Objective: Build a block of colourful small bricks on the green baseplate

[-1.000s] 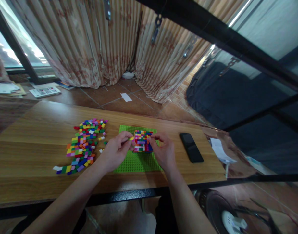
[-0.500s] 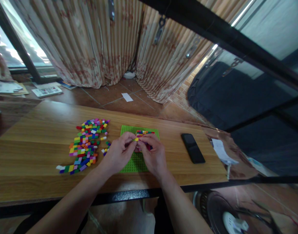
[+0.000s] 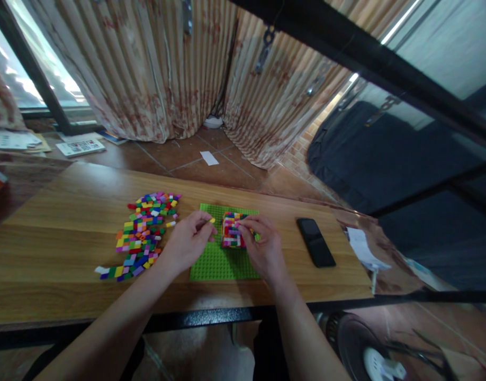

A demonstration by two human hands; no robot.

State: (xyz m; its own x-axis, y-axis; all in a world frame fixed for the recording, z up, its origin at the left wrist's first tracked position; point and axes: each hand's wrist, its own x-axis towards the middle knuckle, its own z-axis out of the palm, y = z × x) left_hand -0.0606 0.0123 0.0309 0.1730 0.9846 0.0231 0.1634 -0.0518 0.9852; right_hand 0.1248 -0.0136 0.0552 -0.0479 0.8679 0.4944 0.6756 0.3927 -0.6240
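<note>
My left hand (image 3: 190,239) is closed in a pinch on a small yellow brick (image 3: 212,220), held over the left part of the green studded baseplate (image 3: 223,268). On the plate stands a multicoloured block of toy bricks (image 3: 230,241), built up in rows. My right hand (image 3: 267,247) covers its right side. Between its thumb and forefinger there is a small pink brick (image 3: 237,224), at the top of the block; whether it touches the block I cannot tell. Loose bricks (image 3: 142,233) of many colours lie spread to the left of my left hand.
A black phone (image 3: 315,242) lies on the wooden table (image 3: 68,233) right of the baseplate. Beyond the table's far edge are a tiled floor with a paper slip (image 3: 209,158) and long curtains (image 3: 147,79). A dark round fan (image 3: 352,338) stands below the front right edge.
My hands came together over the block with the yellow brick between them, then parted. The left moved back left with the yellow brick; the right moved right, now with a pink brick.
</note>
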